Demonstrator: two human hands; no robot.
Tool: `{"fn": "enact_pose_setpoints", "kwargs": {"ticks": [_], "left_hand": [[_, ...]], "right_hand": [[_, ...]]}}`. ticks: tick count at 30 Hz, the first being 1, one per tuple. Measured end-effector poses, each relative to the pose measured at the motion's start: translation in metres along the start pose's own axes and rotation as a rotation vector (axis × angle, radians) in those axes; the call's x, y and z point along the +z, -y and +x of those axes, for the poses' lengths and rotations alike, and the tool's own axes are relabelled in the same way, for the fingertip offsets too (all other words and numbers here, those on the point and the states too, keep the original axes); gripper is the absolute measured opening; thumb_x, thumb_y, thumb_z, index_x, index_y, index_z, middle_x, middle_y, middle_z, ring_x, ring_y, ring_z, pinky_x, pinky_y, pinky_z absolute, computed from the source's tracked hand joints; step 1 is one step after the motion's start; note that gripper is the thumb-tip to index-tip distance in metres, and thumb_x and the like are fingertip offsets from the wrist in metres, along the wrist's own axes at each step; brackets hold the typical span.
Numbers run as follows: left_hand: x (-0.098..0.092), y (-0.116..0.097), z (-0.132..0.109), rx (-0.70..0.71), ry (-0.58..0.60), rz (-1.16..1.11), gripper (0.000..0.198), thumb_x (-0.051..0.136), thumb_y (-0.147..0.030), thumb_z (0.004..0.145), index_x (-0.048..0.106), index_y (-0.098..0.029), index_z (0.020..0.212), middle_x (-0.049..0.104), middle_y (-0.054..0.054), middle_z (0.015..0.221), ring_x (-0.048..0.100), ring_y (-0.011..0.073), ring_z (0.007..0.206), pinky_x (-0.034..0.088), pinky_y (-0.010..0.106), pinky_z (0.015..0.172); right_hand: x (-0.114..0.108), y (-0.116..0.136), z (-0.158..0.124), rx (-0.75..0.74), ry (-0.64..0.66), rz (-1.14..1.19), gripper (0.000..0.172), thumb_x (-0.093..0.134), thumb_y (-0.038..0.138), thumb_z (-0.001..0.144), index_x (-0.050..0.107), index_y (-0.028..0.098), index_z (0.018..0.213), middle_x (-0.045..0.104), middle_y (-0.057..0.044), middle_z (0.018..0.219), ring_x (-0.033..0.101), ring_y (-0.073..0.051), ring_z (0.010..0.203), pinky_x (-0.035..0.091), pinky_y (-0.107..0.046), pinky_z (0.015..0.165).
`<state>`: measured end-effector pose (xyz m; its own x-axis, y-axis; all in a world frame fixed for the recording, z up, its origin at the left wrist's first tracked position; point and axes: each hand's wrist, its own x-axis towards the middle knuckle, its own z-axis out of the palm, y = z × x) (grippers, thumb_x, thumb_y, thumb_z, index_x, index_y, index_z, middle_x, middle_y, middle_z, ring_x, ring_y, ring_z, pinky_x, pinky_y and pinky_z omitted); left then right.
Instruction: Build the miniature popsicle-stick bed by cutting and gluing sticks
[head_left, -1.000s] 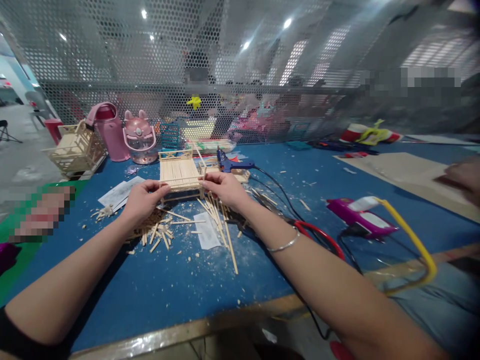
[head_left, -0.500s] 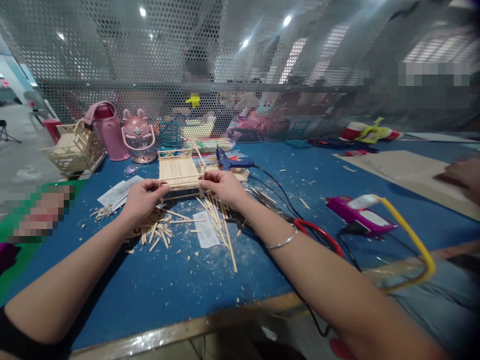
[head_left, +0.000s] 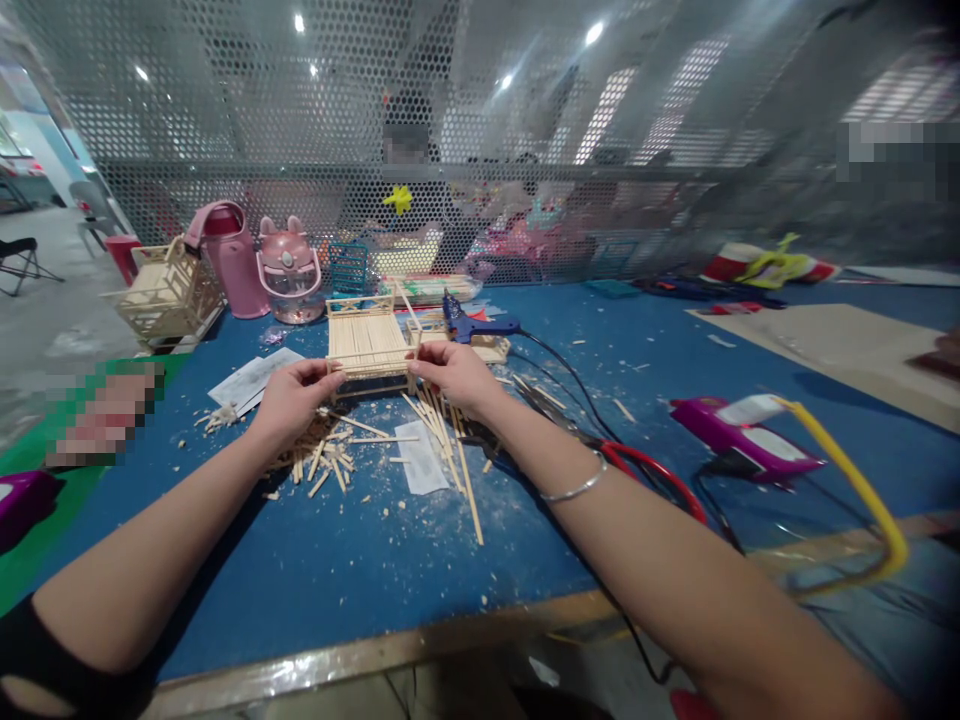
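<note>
A small bed-like model of wooden sticks stands on the blue table. My left hand pinches its near left corner with closed fingers. My right hand, a silver bracelet on its wrist, pinches the near right corner. Loose wooden sticks and cut bits lie under and in front of both hands, beside a white paper slip.
A blue glue gun lies behind the model, its cable running right. Red-handled pliers and a purple tool with a yellow cord lie to the right. A stick basket, pink bottle and pink toy stand back left before a perforated screen.
Both hands keep their pinch on the model's near corners. The view has shifted slightly, so everything sits a little further right in the picture.
</note>
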<state>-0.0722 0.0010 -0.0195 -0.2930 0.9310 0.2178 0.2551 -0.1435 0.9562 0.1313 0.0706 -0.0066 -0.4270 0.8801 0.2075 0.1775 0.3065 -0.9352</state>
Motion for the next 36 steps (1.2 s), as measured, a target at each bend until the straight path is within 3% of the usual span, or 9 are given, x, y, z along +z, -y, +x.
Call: {"fn": "enact_pose_setpoints", "kwargs": {"ticks": [8,26,32,36], "left_hand": [[0.000,0.003,0.001,0.023,0.006,-0.013,0.016,0.067,-0.030,0.064,0.066,-0.016,0.071,0.066,0.003,0.072,0.051,0.0110,0.059,0.039,0.025,0.056],[-0.005,0.012,0.004,0.095,0.047,0.104,0.024,0.063,-0.039,0.071,0.067,-0.017,0.080,0.064,0.002,0.072,0.051,0.0114,0.063,0.040,0.026,0.061],[-0.006,0.008,0.001,0.110,0.027,0.124,0.022,0.064,-0.036,0.070,0.067,-0.017,0.081,0.066,0.003,0.080,0.055,0.0127,0.069,0.042,0.027,0.067],[-0.008,0.006,0.000,0.090,0.046,0.009,0.023,0.067,-0.029,0.064,0.063,-0.017,0.084,0.059,0.000,0.073,0.052,0.0102,0.063,0.042,0.026,0.064]], "right_hand": [[0.003,0.000,-0.002,0.037,-0.006,0.028,0.019,0.061,0.032,0.064,0.058,0.016,0.075,0.047,0.006,0.057,0.038,-0.007,0.051,0.030,-0.023,0.049],[0.003,0.001,-0.002,0.034,-0.001,0.041,0.010,0.060,0.024,0.069,0.057,0.016,0.075,0.046,0.006,0.056,0.039,-0.007,0.052,0.029,-0.023,0.050],[0.003,0.002,-0.002,0.014,0.006,0.012,0.007,0.059,0.022,0.071,0.057,0.016,0.073,0.044,0.006,0.055,0.036,-0.007,0.050,0.028,-0.024,0.049],[0.002,0.001,-0.001,-0.007,0.008,-0.010,0.006,0.059,0.022,0.070,0.057,0.017,0.072,0.047,0.005,0.057,0.038,-0.008,0.053,0.030,-0.024,0.052]]}}
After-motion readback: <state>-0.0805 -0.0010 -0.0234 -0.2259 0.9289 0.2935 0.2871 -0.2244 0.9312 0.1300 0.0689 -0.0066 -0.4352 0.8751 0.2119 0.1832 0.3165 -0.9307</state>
